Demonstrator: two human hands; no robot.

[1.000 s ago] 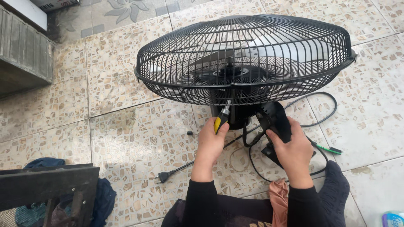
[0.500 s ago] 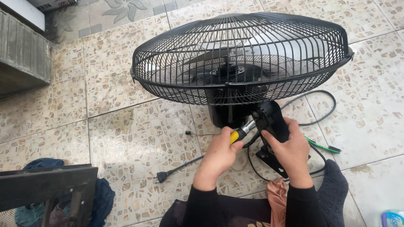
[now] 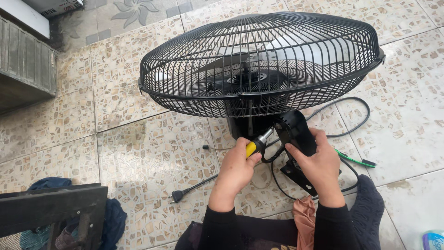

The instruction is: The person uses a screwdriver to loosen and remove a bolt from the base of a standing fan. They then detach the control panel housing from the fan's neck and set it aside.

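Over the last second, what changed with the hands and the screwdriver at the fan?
The left hand swung the yellow-handled screwdriver from upright under the cage to angled right, tip at the black plastic motor housing. The right hand kept hold of that housing. The black wire-caged fan and black power plug stayed put.

A tiled floor [image 3: 152, 153] in what looks like a home's entry or yard serves as the workplace, its beige mosaic-pattern tiles giving way at the top to a grey tile with a flower motif [image 3: 127, 8]. A household fan [image 3: 259, 65] in a black wire cage lies on the floor with its cord and plug [image 3: 178, 195] trailing across the tiles, beside a ribbed grey step or threshold [image 3: 25, 60] at the left edge. A dark wooden frame [image 3: 51, 210] and a heap of blue cloth [image 3: 113, 217] sit at lower left, though the corner is too cropped to tell more.
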